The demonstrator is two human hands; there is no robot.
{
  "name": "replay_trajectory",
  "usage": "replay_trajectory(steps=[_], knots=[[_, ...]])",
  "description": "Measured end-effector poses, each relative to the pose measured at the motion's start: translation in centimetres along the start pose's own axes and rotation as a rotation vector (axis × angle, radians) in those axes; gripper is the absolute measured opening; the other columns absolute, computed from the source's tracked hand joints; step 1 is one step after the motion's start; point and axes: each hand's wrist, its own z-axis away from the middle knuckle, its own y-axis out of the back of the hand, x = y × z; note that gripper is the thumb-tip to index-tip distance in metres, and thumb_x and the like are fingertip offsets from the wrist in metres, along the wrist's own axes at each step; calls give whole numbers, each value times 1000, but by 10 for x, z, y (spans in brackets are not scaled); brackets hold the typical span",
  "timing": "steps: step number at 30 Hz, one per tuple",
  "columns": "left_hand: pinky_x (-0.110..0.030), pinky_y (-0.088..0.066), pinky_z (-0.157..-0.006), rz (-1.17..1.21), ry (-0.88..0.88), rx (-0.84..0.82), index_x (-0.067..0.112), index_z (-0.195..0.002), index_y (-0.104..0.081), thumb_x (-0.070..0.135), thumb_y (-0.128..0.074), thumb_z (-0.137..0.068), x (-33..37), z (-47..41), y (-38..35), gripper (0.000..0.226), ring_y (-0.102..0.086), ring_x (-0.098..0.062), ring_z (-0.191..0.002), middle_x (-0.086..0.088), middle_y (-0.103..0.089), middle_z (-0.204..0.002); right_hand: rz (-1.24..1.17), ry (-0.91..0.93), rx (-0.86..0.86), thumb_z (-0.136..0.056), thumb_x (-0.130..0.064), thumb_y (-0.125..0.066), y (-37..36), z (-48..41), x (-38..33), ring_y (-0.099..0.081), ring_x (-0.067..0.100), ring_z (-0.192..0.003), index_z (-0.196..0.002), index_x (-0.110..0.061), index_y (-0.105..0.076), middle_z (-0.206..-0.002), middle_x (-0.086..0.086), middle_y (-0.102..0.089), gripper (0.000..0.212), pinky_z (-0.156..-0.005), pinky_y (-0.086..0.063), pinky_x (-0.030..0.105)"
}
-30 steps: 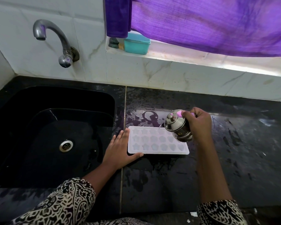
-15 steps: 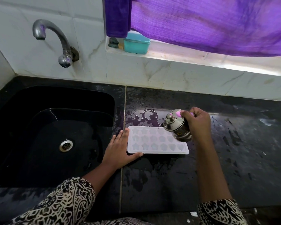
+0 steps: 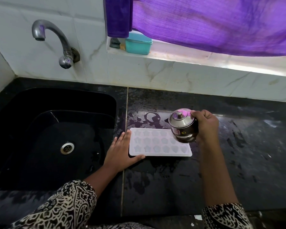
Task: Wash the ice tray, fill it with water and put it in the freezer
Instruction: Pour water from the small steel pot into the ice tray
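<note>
The ice tray point(image 3: 155, 143) lies on the wet counter point(image 3: 238, 154) beside the sink point(image 3: 56, 129), left hand point(image 3: 120, 151) flat against its left edge (fingers straight, thumb along the front), right hand point(image 3: 205, 124) gripping a lidded steel pot point(image 3: 182, 126) tilted over its right end.

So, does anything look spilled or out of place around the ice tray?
Yes: water is spilled on the black counter just behind the ice tray, in drops and a ring-shaped puddle. The tray itself lies flat, left hand against its left edge; the right hand holds a steel kettle over its right end.
</note>
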Motion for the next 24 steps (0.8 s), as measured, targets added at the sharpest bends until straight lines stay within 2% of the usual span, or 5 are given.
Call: replay_trajectory(steps=[7,10,15,20,24], knots=[[-34,-1,-120,-5,8,-16,17,-154,4,96,-21,-63,-1,-1,0,123,-1,-11,-149,5,-5,-162,-52,-21,30,-79,-2,-61,9,-4,3,-41,2,-41,-58,-16,-41,-49,-4,-43,32,-41,-38,13],[-33,0,-120,-2,9,-22,18,-154,5,94,-24,-64,0,0,1,121,-1,-10,-148,5,-5,-162,22,8,12,-78,-4,-63,15,-7,6,-40,2,-42,-58,-16,-41,-46,-8,-44,32,-43,-39,15],[-33,0,-119,13,7,-20,17,-154,1,94,-28,-65,1,0,1,121,-2,-11,-148,5,-7,-162,175,63,-33,-79,-10,-65,24,-13,11,-43,12,-54,-58,-17,-42,-58,3,-46,31,-52,-40,25],[-29,1,-117,4,17,-27,19,-155,1,93,-31,-66,3,0,4,120,-4,-11,-148,4,-9,-162,236,105,-62,-77,-9,-67,31,-18,12,-36,11,-49,-56,-18,-39,-55,2,-41,37,-46,-35,20],[-27,3,-116,-7,28,-40,20,-154,4,94,-30,-66,3,0,3,120,-1,-8,-148,6,-5,-162,258,127,-89,-78,-6,-66,34,-21,12,-35,-1,-39,-58,-16,-40,-53,1,-39,34,-40,-34,12]])
